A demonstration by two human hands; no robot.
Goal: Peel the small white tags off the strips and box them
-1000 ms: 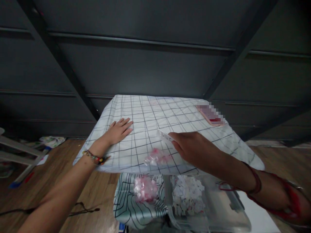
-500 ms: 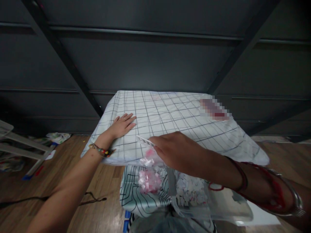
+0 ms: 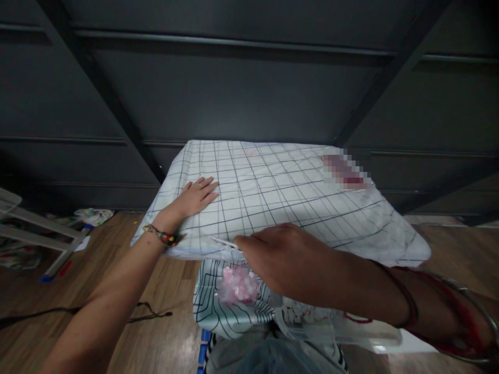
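Observation:
My left hand (image 3: 194, 199) lies flat on the white checked cloth (image 3: 257, 187), fingers spread, a ring on one finger and a beaded bracelet at the wrist. My right hand (image 3: 286, 254) is closed near the cloth's front edge, pinching a thin white card (image 3: 226, 242) that now shows almost edge-on. The palm and most of the grip are hidden. Below the card, a crumpled clear plastic packet with pink in it (image 3: 237, 285) rests on the pale green, black-lined cloth (image 3: 210, 306). Right of that stands a clear plastic tub (image 3: 300, 314) holding small white pieces, partly covered by my right forearm.
A dark panelled wall (image 3: 234, 93) rises behind the checked surface. A blurred-out item (image 3: 345, 171) lies at its far right. A white step ladder (image 3: 39, 234) stands at left, and a black cord (image 3: 152, 311) runs over the wooden floor (image 3: 128, 348).
My right hand has dropped slightly toward me and turned, tilting the white card flatter. The pink plastic seen just under the card is now hidden. My left hand stays on the cloth.

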